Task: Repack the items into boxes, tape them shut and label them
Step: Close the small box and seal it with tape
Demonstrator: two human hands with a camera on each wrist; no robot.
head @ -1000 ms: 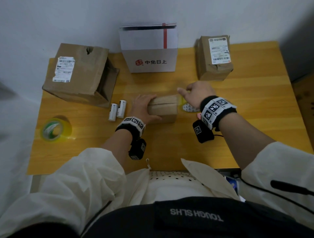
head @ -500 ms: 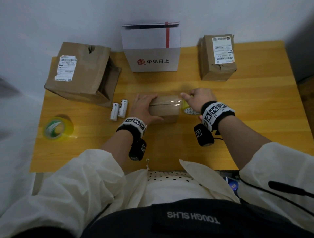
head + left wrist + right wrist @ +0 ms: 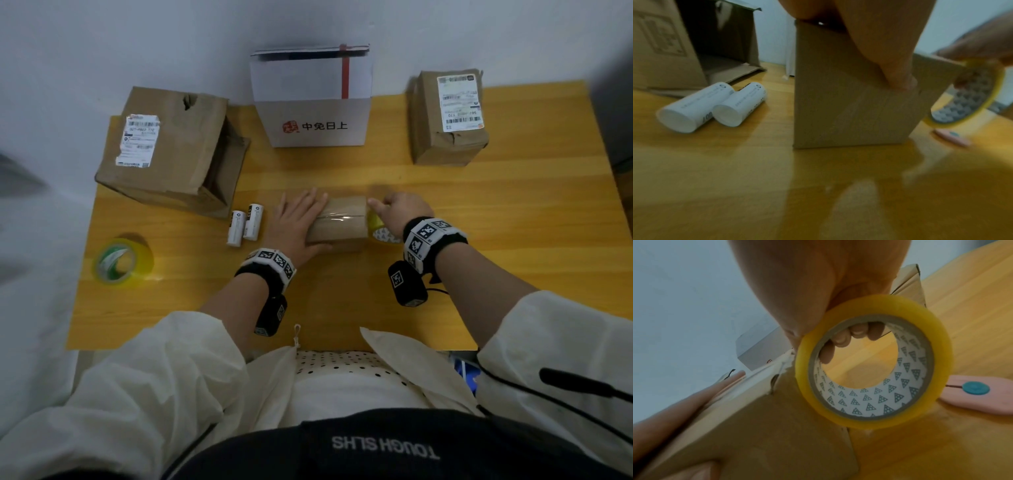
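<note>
Cardboard of the small box (image 3: pixel 337 224) at table (image 3: pixel 513 240) centre is pressed by the left hand (image 3: pixel 297 226), fingers flat on top, thumb on the near side. At its 3 o'clock, the tape roll (image 3: pixel 873 363) is gripped by the right hand (image 3: pixel 399 212), fingers curled through the core.

The right hand (image 3: pixel 399 211) has drawn its tape roll (image 3: pixel 873 363) in against the small box's (image 3: pixel 337 222) right end.

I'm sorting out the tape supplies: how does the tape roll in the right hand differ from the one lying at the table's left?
The held tape roll is on edge, gripped by the right hand, with a triangle-patterned core. The idle tape roll lies flat, untouched, with a green and white core. Both are yellowish clear tape.
</note>
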